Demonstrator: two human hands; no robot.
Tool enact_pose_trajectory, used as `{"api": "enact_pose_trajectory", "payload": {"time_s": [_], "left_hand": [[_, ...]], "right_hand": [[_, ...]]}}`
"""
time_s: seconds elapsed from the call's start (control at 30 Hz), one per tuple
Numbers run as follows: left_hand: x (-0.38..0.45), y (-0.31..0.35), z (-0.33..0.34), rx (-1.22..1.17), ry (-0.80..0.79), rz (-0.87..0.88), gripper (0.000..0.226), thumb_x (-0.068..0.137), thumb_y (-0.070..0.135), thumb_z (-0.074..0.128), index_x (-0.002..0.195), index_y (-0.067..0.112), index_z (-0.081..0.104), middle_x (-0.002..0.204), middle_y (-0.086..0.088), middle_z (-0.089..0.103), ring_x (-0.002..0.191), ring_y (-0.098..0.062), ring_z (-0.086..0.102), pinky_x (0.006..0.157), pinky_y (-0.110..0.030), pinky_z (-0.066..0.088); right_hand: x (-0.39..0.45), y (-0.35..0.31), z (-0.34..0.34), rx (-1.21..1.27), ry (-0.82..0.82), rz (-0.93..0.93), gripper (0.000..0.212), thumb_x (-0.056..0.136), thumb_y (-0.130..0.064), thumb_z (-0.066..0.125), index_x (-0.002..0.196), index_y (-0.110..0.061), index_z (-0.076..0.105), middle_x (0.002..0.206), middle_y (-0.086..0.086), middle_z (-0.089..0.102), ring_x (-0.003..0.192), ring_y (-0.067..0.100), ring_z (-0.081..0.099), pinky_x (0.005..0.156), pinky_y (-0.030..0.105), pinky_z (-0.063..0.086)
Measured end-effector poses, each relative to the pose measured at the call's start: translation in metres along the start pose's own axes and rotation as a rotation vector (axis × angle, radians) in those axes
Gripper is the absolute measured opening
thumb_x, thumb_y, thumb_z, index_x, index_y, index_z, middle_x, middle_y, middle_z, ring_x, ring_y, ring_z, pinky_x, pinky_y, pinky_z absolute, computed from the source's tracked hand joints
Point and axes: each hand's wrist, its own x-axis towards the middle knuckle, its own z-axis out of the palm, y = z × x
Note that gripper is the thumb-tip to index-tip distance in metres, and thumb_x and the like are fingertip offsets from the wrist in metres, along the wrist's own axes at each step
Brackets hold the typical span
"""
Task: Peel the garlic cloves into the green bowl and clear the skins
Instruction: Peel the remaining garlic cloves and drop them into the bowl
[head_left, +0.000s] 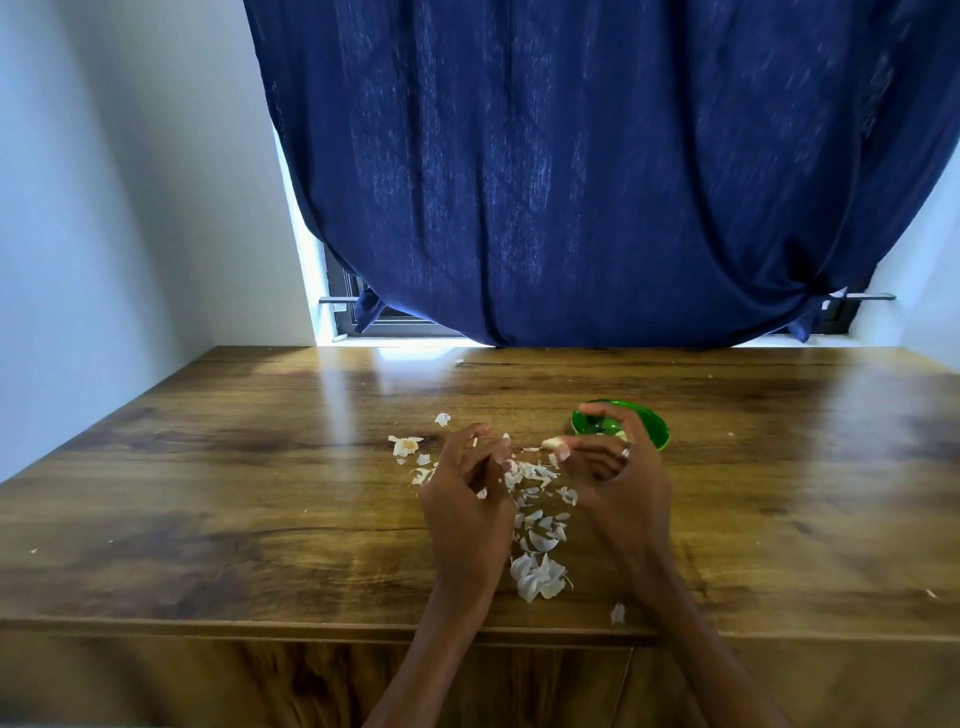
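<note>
My right hand (613, 478) pinches a pale garlic clove (552, 443) at its fingertips, just left of the green bowl (652, 428), which it partly hides. Something pale lies inside the bowl. My left hand (467, 493) hovers over the wooden table (234, 493) with fingers loosely curled and bits of white skin stuck to them; whether it holds anything is unclear. White garlic skins (540, 551) lie scattered between and below both hands. A garlic root piece (406, 445) rests left of my left hand.
A stray skin (617, 613) lies near the table's front edge, another skin piece (442, 419) farther back. A dark blue curtain (571, 182) hangs behind the table over a window. White wall stands at the left.
</note>
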Motion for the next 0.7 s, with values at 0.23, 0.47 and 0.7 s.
{"api": "enact_pose_trajectory", "payload": {"time_s": [0.23,0.47,0.7], "left_hand": [[0.003,-0.006,-0.003,0.084,0.105,-0.142,0.045,0.085,-0.022,0.050,0.117,0.004,0.069,0.106,0.000,0.071,0.080,0.016,0.062,0.063,-0.002,0.045],[0.003,-0.004,-0.003,0.052,0.140,-0.285,0.045,0.085,-0.021,0.048,0.114,0.005,0.071,0.111,-0.002,0.071,0.081,0.009,0.064,0.056,-0.006,0.045],[0.007,-0.007,-0.014,-0.009,0.204,-0.422,0.050,0.081,-0.023,0.045,0.112,0.007,0.072,0.106,0.000,0.070,0.058,0.007,0.057,0.044,-0.010,0.043]], "right_hand": [[0.065,-0.001,-0.037,-0.375,0.037,0.062,0.059,0.083,-0.005,0.079,0.132,-0.025,0.054,0.085,-0.014,0.067,0.083,0.004,0.068,0.074,0.025,0.059],[0.081,0.006,-0.039,-0.526,-0.042,0.083,0.064,0.086,0.008,0.070,0.142,-0.017,0.049,0.105,0.003,0.073,0.071,-0.007,0.049,0.058,0.009,0.040],[0.067,-0.006,-0.023,-0.438,-0.155,-0.024,0.051,0.091,0.003,0.067,0.130,-0.027,0.056,0.112,-0.009,0.071,0.097,0.001,0.064,0.095,0.031,0.055]]}}
